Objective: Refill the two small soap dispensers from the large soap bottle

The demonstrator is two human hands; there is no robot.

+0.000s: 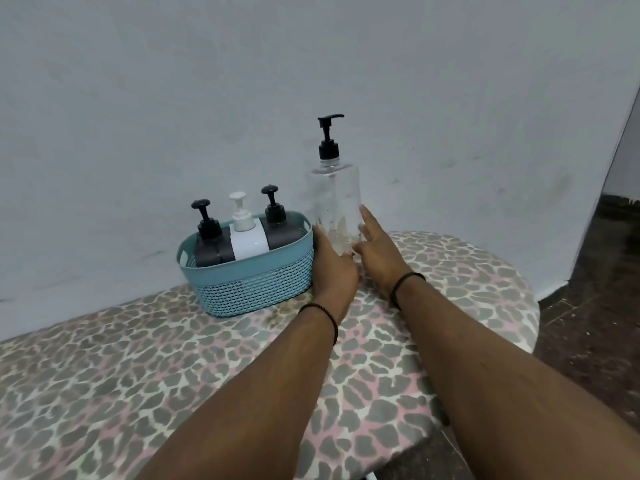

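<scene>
Clear plastic is what I am looking at first: the large soap bottle (333,199) is standing upright on the leopard-print cover (145,358), against the pale wall (207,81), with its black pump (328,136) screwed on and only a little residue showing near its base. My left hand (333,268) is resting against the lower left side of the bottle, its fingers lying along the plastic rather than wrapping it, as far as I am seeing. My right hand (375,249) is touching the lower right side with fingers spread and mostly straight, one fingertip reaching higher up the wall of the bottle. Both wrists are wearing thin dark bands.

Just beside the bottle, to its left, a teal woven basket (256,282) is sitting on the same cover, and my left hand is touching its near corner. Inside it I am seeing three small dispensers upright in a row: a dark one (212,245) at the left, a white one (248,239) in the middle, and another dark one (281,230) at the right.
</scene>
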